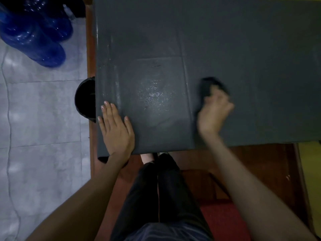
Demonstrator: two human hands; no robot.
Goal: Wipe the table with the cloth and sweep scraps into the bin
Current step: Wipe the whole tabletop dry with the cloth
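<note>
A dark grey table (243, 49) fills the upper right of the head view. My right hand (214, 112) is blurred and presses a black cloth (207, 86) onto the table near its middle. My left hand (116, 129) lies flat with fingers spread on the table's near left corner. A wet, shiny patch (154, 96) sits between the two hands. A black bin (85, 98) stands on the floor against the table's left edge, partly hidden under it. I see no scraps on the table.
Blue plastic water bottles (34, 33) stand on the grey tiled floor (43, 119) at the upper left. A thin cable (9, 136) runs down the floor. My legs in dark trousers (165, 197) are below the table's near edge, beside brown wooden furniture (260, 162).
</note>
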